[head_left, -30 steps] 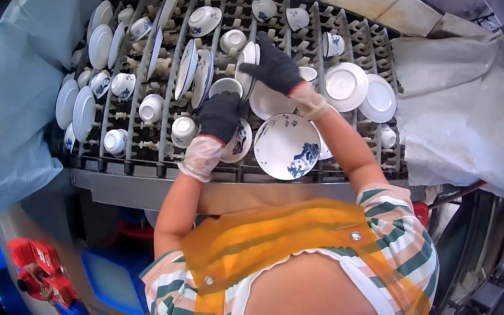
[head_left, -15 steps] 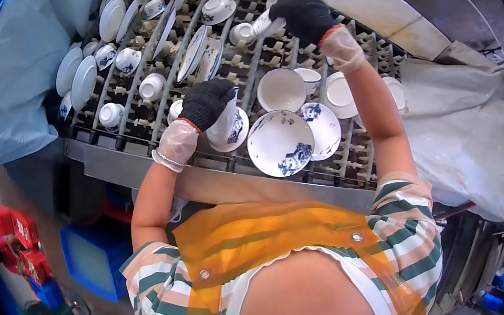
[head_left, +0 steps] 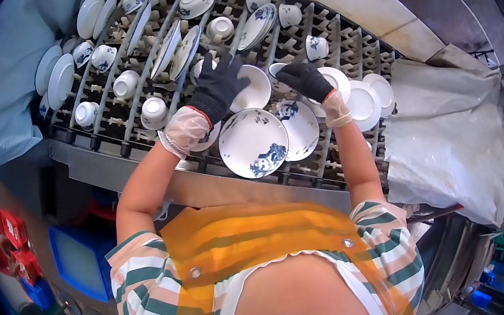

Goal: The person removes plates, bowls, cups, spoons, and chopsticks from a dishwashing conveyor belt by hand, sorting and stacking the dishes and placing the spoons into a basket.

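On the rack (head_left: 351, 54), one bowl (head_left: 249, 138) at the near edge, another bowl (head_left: 254, 88) behind, plates (head_left: 363, 105) to the right.

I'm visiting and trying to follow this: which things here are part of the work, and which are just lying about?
Seemingly part of the work: gloved left hand, gloved right hand, white bowl between them, large patterned bowl, slatted rack.

Apparently just around it: blue tub, blue sheet, pale sheet.

Counting two black-gloved hands (head_left: 219, 89) (head_left: 305, 79), at least ten small glossy-white bowls (head_left: 126, 84), ten or more round white plates (head_left: 363, 105), and three or more wide white bowls (head_left: 250, 92).
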A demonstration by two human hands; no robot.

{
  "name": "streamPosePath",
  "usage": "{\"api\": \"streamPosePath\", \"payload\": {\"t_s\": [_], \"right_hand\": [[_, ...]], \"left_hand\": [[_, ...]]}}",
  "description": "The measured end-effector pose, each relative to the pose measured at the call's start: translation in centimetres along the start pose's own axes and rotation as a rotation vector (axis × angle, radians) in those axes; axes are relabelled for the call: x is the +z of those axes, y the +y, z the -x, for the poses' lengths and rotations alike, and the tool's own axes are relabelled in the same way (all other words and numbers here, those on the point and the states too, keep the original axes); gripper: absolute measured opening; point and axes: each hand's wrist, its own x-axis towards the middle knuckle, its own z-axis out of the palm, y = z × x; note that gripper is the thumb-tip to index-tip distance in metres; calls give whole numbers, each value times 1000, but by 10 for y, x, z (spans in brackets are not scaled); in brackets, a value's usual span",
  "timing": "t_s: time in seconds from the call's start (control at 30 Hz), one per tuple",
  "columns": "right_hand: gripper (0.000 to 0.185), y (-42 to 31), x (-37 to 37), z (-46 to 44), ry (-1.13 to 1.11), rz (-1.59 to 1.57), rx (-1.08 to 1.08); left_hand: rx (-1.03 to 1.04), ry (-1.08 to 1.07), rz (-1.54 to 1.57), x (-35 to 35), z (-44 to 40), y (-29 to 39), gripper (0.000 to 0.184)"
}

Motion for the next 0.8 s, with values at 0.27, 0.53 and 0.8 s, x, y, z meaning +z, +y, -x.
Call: {"api": "streamPosePath", "payload": {"t_s": [0.27, 0.53, 0.8], "right_hand": [[26, 49, -4, -12, 126, -659, 357], [17, 15, -14, -24, 262, 146, -15], [43, -9, 71, -41, -122, 538, -146]], "left_hand": [[543, -211, -43, -27, 6, -6, 11], [297, -29, 812, -44, -12, -33, 22], [156, -257, 444, -8, -42, -30, 28]]}}
